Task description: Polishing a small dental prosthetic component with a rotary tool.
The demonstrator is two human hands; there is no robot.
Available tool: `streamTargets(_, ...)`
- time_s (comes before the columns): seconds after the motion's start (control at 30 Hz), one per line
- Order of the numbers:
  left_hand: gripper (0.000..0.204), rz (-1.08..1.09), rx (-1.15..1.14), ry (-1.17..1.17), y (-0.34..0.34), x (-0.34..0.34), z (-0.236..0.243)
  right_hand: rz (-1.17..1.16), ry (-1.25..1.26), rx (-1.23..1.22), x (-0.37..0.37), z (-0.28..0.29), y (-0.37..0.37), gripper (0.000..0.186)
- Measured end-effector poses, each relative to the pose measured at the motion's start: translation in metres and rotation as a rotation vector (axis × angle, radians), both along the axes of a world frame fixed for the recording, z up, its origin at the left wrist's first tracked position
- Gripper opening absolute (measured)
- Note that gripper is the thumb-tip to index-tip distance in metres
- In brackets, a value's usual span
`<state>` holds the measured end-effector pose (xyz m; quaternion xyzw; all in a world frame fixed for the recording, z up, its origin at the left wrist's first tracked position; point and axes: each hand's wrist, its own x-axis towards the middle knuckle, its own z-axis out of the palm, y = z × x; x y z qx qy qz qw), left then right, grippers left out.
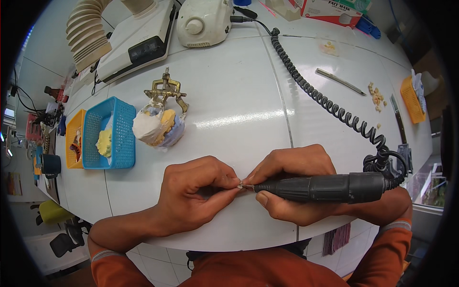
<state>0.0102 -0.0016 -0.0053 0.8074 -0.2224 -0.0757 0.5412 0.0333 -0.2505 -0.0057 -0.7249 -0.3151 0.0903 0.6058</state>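
At the near middle of the white table, my left hand (189, 196) pinches a tiny pale tooth-like piece (240, 186) between thumb and fingertips. My right hand (299, 162) is wrapped around a black rotary handpiece (325, 188), held almost level. Its thin metal tip points left and meets the piece at my left fingertips, which partly hide it. A coiled black cord (325, 93) runs from the handpiece's rear to a cream control box (203, 26) at the back. Beyond my left hand sits a brass articulator (165, 91) with a plaster dental model (147, 128).
Left of the model stand a blue basket (125, 129) and a yellow basket (71, 158). Toward the right lie a metal pen-like tool (340, 82), several loose yellowish teeth (376, 97), a knife (398, 119) and an orange basket (412, 101). A ribbed hose (88, 36) stands back left.
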Motion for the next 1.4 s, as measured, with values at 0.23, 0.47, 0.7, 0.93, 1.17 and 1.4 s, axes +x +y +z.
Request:
streamTargets(0.23,0.015,0.002,-0.004,0.000,0.0006,-0.0005,-0.0009,0.003,0.003,-0.008,-0.0003,-0.0009,0.0009,0.018)
streamTargets(0.47,0.014,-0.001,-0.008,-0.021,-0.0010,0.0005,-0.0003,-0.008,0.000,-0.032,-0.0007,0.0018,-0.0002,0.017)
streamTargets(0.7,0.013,0.000,-0.007,-0.019,-0.0012,0.0001,-0.0004,-0.013,-0.015,-0.014,-0.0004,-0.0002,-0.0002,0.016)
streamTargets(0.93,0.014,-0.002,-0.005,-0.030,-0.0005,-0.0002,-0.0005,0.014,-0.032,0.001,0.0013,-0.0020,-0.0010,0.017)
streamTargets(1.17,0.014,-0.003,0.001,-0.037,-0.0005,0.0001,-0.0005,0.009,-0.016,0.007,0.0009,-0.0008,0.0005,0.017)
streamTargets(1.4,0.013,-0.001,-0.003,-0.037,-0.0011,0.0001,-0.0004,-0.001,0.009,-0.023,-0.0001,0.0000,-0.0009,0.017)
